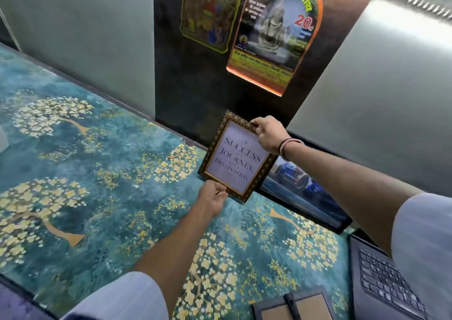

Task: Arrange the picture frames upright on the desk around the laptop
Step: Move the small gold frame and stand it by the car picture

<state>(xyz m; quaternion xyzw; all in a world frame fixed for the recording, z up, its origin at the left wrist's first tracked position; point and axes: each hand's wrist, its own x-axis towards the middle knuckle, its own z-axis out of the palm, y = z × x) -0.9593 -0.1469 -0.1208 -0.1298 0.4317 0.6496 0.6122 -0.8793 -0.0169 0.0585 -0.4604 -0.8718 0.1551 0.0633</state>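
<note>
Both hands hold a quote frame [238, 157] near the back wall of the table [97, 185].

Frame is dark with patterned border and gold inner trim, print reads "Success is a journey, not a destination"; it is tilted, top leaning left, lower corner close to the table surface, contact unclear. Left hand [212, 198] grips the bottom edge, fingers pinched on the border. Right hand [267, 134] grips the top right corner, closed on the frame; bands on that wrist. Just right of it, a second frame with a blue car picture [300, 185] stands against the wall. Laptop [384, 278] sits at lower right, keyboard showing. Another frame [293, 306] lies face-down at the bottom edge, stand visible. Two posters [271, 33] hang on the dark wall panel above.
</note>
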